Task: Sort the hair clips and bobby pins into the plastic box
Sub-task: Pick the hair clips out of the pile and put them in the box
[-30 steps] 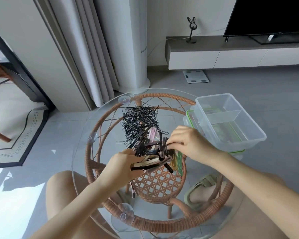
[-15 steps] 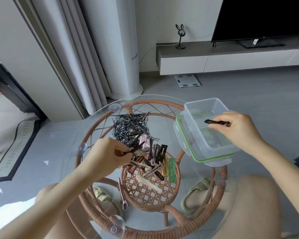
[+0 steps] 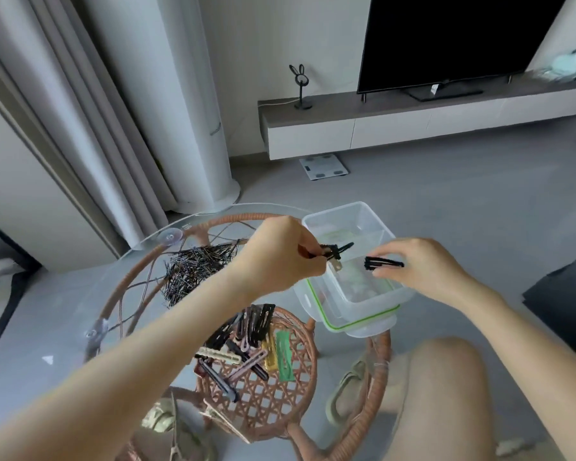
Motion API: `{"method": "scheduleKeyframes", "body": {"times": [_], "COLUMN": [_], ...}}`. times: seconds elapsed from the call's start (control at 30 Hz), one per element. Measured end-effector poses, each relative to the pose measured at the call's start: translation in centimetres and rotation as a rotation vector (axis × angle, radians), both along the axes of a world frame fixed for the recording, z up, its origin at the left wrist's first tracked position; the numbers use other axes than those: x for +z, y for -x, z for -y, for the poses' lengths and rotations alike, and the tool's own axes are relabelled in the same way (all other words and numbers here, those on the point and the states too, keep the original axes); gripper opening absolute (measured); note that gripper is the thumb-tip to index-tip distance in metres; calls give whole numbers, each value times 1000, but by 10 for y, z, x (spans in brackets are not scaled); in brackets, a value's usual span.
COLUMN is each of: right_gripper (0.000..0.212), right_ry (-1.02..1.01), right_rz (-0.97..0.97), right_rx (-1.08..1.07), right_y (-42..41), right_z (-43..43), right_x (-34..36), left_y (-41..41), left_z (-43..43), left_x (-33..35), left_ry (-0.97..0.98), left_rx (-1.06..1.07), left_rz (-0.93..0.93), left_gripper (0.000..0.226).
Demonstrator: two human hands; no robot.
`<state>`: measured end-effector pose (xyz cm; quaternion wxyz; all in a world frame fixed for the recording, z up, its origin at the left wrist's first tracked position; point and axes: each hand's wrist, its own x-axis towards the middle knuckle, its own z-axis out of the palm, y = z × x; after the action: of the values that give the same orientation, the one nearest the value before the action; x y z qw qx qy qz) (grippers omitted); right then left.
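The person is leaning over the glass table with both hands working above the plastic box, which is sitting on its green-edged lid at the table's right side. The left hand is pinching a crossed bunch of dark clips between thumb and fingertips, and the bunch is hanging over the box's left wall. The right hand is gripping a few black clips in curled fingers over the near compartment.

Most of the job is waiting. The bobby pins are lying in a loose heap on the glass, and the mixed hair clips are lying nearer the person, a green one among them.

What is worrying me is the left-hand bunch. The clips are sticking out at different angles in a fingertip pinch, so one may be slipping free early and landing on the glass or in the wrong compartment. The two hands are also crowding the same opening, and a bump could be scattering both loads. The box itself looks to be resting close to the table's rim on a smooth lid — a nudge from a wrist might be sliding it toward the floor. I cannot tell what the box is holding already; its walls are blurring the contents.
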<state>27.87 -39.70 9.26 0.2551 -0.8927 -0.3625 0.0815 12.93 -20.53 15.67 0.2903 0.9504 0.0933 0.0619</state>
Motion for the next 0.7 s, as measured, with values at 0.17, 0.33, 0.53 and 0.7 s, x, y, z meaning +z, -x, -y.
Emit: {"method": "scheduleKeyframes", "body": {"times": [0.17,0.33,0.53,0.7], "right_gripper": [19,20,19,16], "right_ry": [-206,-204,-213,-379], "right_rz": [168,88,308,282], "right_rx": [-198,-187,-223,86], "right_y": [-6,-7,4,66], "right_z": [17,19,17,-4], "right_x": [-5,-17,-6,10], "left_y": [-70,-103,-92,-32], "left_z": [35,50,35,-9], "left_x": [-24,-44,-29,-22], "left_ry": [-185,-330,-200,-99], "left_rx": [-108,-297,-259,-67], "left_rz": [-185,-377,-285,-137], "left_gripper": [25,32,34,28]}}
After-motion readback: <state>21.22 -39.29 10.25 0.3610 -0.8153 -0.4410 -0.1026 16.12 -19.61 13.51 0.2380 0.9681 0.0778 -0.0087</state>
